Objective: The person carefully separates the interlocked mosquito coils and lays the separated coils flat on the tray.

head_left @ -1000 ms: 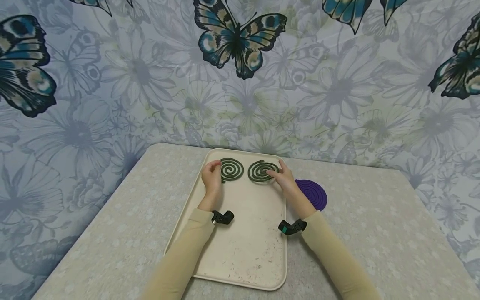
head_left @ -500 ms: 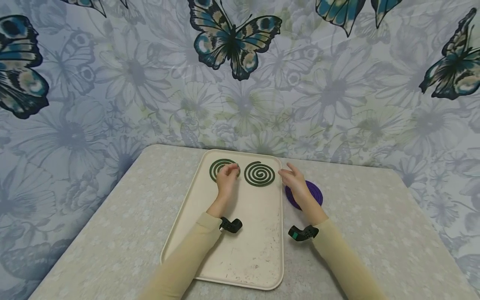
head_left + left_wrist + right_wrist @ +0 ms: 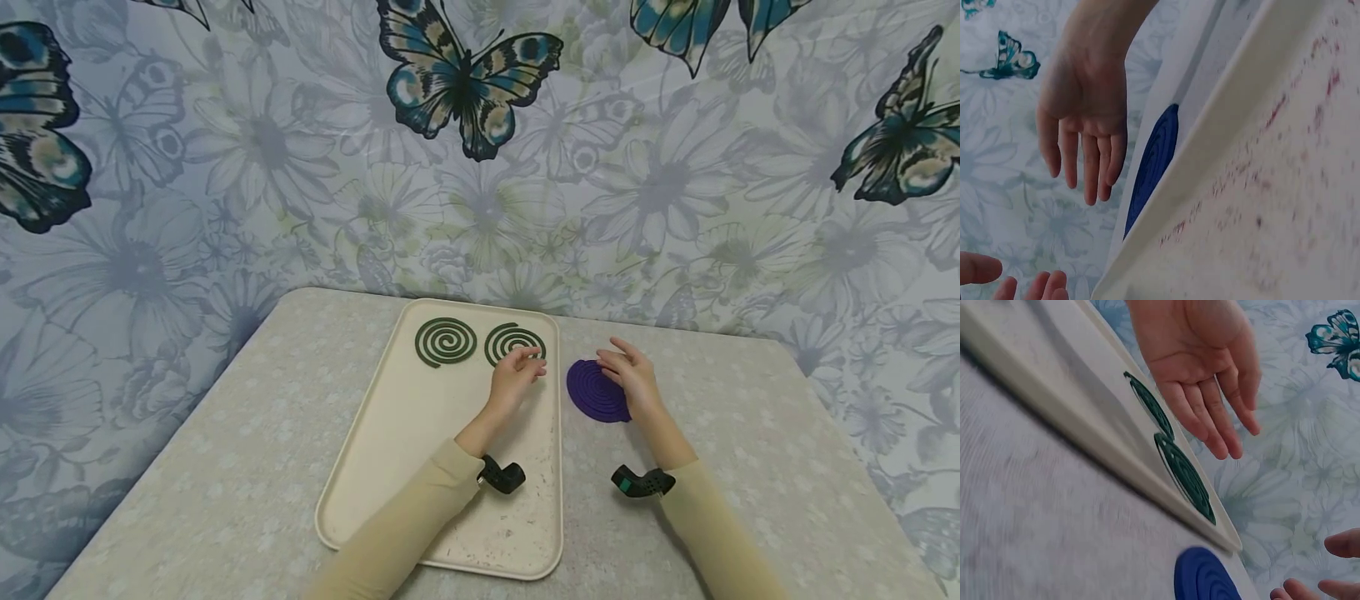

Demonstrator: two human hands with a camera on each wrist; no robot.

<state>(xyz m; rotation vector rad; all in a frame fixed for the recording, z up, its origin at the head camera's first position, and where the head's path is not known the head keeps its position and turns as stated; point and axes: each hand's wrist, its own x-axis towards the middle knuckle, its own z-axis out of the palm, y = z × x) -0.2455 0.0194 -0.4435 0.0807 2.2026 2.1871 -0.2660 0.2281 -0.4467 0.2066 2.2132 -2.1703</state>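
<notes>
Two dark-green, flat spiral coils side by side on cream rectangular rimmed tray (image 3: 420, 425), far end: left coil (image 3: 446, 341), right coil (image 3: 504, 337). Purple round coiled disc (image 3: 592, 393) on pale mottled worktop (image 3: 247, 433), just right of tray. Both hands holding nothing, fingers loosely extended. Left hand (image 3: 514, 379) above tray, partly hiding right coil; right hand (image 3: 636, 379) right of tray, raised at disc's edge.

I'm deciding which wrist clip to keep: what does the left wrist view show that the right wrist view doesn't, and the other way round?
Only the left wrist view: reddish specks on the tray, and the palm of the right hand.
Only the right wrist view: two green spirals, and the palm of the left hand.
Both: the tray, the purple spiral, fingers of both hands, and the butterfly-print backdrop.
</notes>
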